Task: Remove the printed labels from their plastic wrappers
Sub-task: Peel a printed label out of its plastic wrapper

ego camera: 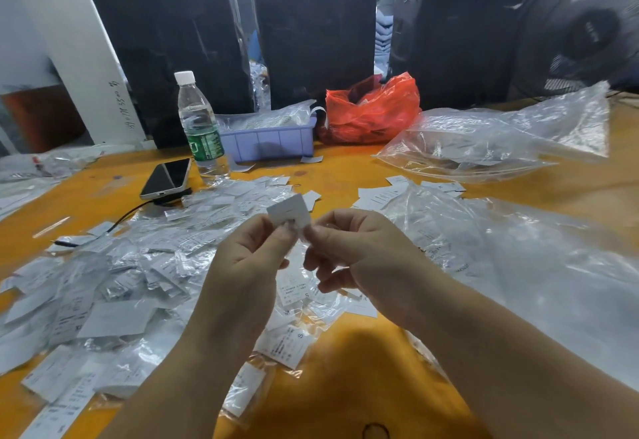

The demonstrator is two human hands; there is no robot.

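Both hands pinch small white label, prob. still in clear wrapper.

Bare table lies near; label pile crowds left, bags right.

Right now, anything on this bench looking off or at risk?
Mostly work clutter, but the phone sits propped at a tilt on something dark, right beside the water bottle, with its cable running under the heap of wrapped labels. A snag or a knock could upset it. Both hands pinch one label.
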